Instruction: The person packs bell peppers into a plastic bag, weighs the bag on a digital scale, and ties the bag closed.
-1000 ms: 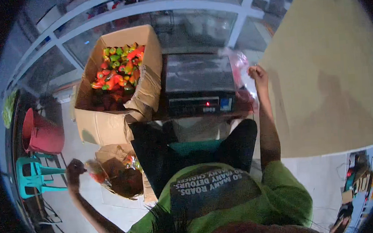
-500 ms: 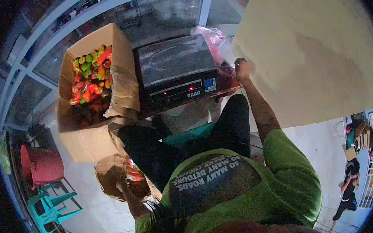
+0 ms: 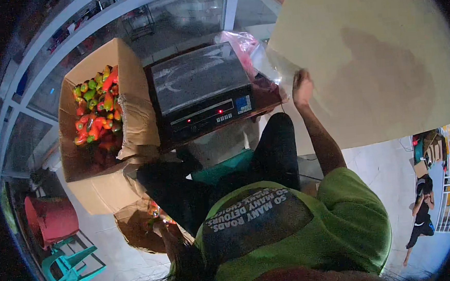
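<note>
Bell peppers (image 3: 98, 109), red and green, are piled in the tall cardboard box (image 3: 97, 192) at left. Just below it I have the left hand (image 3: 162, 228) in at the low carton (image 3: 130, 236), by more peppers (image 3: 156, 210); too dark to tell if it grips any. Digital scale (image 3: 195, 83) sits mid-view, clear plastic bags (image 3: 242, 46) along its right edge. Right hand (image 3: 302, 87) is beside them, fingers curled; can't tell if plastic is pinched. I'd use a loose scoop, lift clear of the carton rim, and avoid leaning on the scale.
</note>
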### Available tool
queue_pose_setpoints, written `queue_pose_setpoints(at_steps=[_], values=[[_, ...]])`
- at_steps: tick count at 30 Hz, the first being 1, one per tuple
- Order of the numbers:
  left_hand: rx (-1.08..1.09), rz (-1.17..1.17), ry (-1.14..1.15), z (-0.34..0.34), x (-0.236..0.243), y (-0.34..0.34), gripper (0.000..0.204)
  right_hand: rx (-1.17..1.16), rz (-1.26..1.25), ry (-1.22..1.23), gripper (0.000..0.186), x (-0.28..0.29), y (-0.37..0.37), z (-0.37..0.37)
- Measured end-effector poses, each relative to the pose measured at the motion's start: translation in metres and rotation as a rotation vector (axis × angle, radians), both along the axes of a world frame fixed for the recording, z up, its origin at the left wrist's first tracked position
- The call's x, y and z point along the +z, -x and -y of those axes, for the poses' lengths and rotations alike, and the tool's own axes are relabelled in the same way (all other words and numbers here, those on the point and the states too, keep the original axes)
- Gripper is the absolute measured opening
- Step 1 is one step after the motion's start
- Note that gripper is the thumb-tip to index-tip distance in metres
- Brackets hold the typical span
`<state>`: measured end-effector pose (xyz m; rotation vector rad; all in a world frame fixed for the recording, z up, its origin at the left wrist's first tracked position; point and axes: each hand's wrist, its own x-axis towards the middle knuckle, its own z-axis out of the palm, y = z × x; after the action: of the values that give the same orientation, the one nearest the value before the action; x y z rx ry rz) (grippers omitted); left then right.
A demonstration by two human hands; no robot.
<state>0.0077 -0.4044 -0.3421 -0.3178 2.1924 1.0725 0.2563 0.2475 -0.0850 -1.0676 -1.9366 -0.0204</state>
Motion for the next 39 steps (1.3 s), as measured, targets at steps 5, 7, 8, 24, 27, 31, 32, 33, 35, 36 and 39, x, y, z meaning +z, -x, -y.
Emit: queue_pose_setpoints(at_steps=[5, 7, 8, 24, 27, 31, 32, 33, 35, 36, 39], values=[[0.049, -0.143, -0.058, -0.026, 0.015, 0.018, 0.016, -0.128, -0.227, 0.252, 0.025, -0.041, -0.006, 0.005], [0.117, -0.25, -0.094, -0.037, 0.027, 0.019, 0.017, -0.223, -0.228, 0.339, 0.033, -0.072, 0.003, -0.007], [0.171, -0.31, -0.105, -0.038, 0.031, 0.017, 0.017, -0.174, -0.235, 0.376, 0.034, -0.075, 0.015, -0.003], [0.264, -1.043, -0.022, -0.182, 0.166, -0.025, 0.033, 0.679, -0.956, 1.081, 0.026, 0.006, 0.054, -0.008], [0.2, -0.929, -0.033, -0.189, 0.181, -0.027, 0.035, 0.659, -1.298, 1.293, 0.031, -0.011, 0.053, -0.02], [0.11, -0.892, 0.1, -0.182, 0.16, -0.018, 0.034, 1.711, -1.61, 1.569, 0.037, -0.113, 0.038, -0.081], [0.078, -0.855, 0.173, -0.182, 0.163, -0.017, 0.035, 1.712, -1.613, 1.575, 0.037, -0.131, 0.037, -0.085], [0.065, -0.839, 0.209, -0.18, 0.161, -0.016, 0.035, 1.524, -1.579, 1.583, 0.038, -0.145, 0.036, -0.087], [0.01, -0.925, 0.259, -0.177, 0.148, -0.013, 0.038, 1.164, -1.492, 1.562, 0.04, -0.164, 0.034, -0.091], [-0.01, -0.977, 0.262, -0.176, 0.138, -0.01, 0.039, 0.989, -1.441, 1.536, 0.041, -0.169, 0.032, -0.094], [0.089, -0.965, 0.195, -0.172, 0.126, -0.006, 0.043, 0.803, -1.46, 1.521, 0.039, -0.153, 0.044, -0.087]])
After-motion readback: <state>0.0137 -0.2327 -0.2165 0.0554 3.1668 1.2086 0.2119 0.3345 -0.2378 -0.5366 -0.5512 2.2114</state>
